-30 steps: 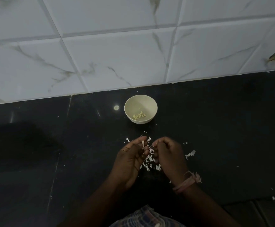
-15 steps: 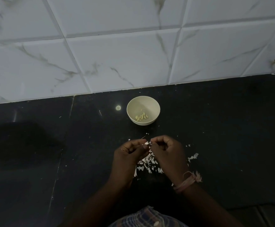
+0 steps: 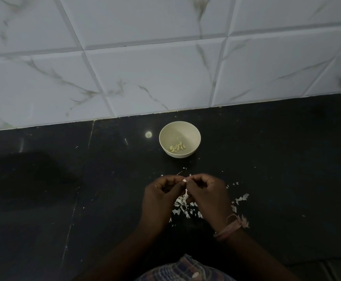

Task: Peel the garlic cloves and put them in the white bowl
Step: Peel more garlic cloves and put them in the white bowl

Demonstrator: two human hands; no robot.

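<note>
The left hand (image 3: 161, 197) and right hand (image 3: 208, 195) meet fingertip to fingertip, both pinching one small clove (image 3: 184, 180) above the skins (image 3: 182, 201) strewn on the dark tabletop (image 3: 287, 169). The clove looks light, firm and likely slippery once bare; its papery skin should tear best from a tip. The bowl (image 3: 194, 131), nearer the back edge, holds several peeled cloves (image 3: 177, 147).

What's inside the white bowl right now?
A small cluster of peeled garlic cloves lies low on the near side of the white bowl. The rest of the inside shows bare. The near wall hides nothing much; an exact clove count is too small to tell.
</note>
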